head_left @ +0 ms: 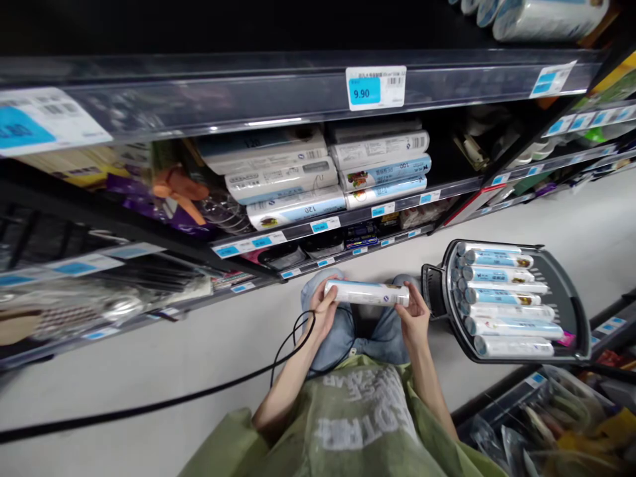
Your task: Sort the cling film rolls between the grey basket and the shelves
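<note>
Between my two hands is a white and pale-blue roll of plastic bags [366, 293], held level above my knees. My left hand [324, 317] grips its left end, thumb on top. The fingers of my right hand [415, 313] close round its right end. In front of me, similar rolls [293, 180] lie stacked on the middle shelf, with a second stack [385, 165] beside them. To my right, a dark shopping basket [579, 311] on the floor holds several more rolls [511, 311] laid in a row.
A black cable [199, 396] crosses from the left to near my left wrist. The shelf edge [298, 99] with price tags runs above the stacks. Kitchen utensils [114, 308] hang at the left. Another shelf with packaged goods [571, 424] stands behind the basket at lower right.
</note>
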The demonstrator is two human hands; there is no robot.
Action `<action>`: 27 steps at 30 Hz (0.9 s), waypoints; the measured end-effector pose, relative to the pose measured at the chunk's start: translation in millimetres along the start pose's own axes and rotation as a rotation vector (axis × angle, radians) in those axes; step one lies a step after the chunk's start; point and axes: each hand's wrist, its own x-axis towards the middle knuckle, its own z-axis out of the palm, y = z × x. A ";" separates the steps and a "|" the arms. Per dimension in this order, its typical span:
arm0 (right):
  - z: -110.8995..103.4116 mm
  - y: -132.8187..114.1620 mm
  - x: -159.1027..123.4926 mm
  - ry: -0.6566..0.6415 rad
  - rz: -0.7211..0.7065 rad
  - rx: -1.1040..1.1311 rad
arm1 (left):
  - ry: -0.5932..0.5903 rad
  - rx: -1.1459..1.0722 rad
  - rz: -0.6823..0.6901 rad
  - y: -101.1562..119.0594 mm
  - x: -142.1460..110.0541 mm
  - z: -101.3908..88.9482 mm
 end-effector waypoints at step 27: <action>-2.9 -18.9 15.8 -0.242 -0.202 -0.128 | -0.022 -0.045 0.034 18.0 -5.1 -2.0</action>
